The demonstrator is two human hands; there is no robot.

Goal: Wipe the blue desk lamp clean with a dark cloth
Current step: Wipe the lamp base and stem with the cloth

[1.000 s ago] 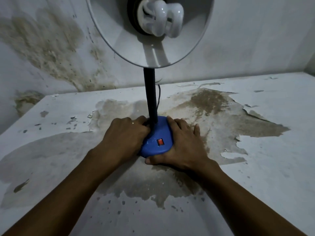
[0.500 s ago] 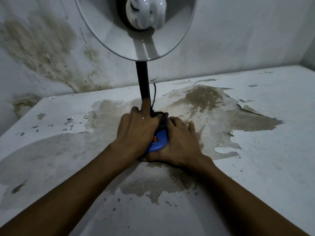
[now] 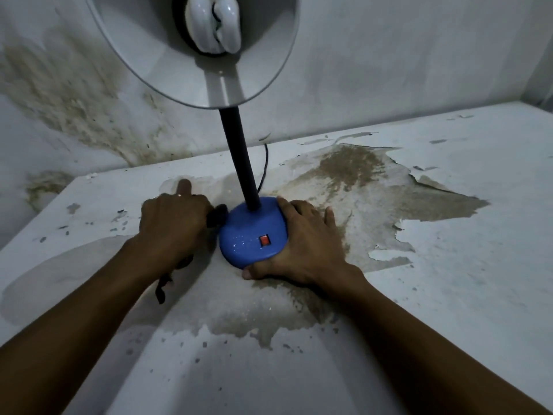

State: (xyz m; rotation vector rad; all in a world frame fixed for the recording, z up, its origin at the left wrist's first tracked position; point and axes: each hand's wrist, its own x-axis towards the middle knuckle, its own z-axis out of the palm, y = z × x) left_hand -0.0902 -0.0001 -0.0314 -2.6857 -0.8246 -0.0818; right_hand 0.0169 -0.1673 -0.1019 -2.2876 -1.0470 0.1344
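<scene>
Head view: left hand seemingly grips cloth beside lamp base.

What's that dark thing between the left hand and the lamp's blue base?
In the head view, a dark cloth bunches out of the left hand, filling the gap to the blue base.

Both forearms extend forward from the lower corners of the view, converging toward centre. The left hand is palm-down, fingers curled closed, apparently gripping dark material, with the index finger extended forward. The right hand is palm-down, fingers spread and pointing forward, thumb hooked inward toward the left.
</scene>
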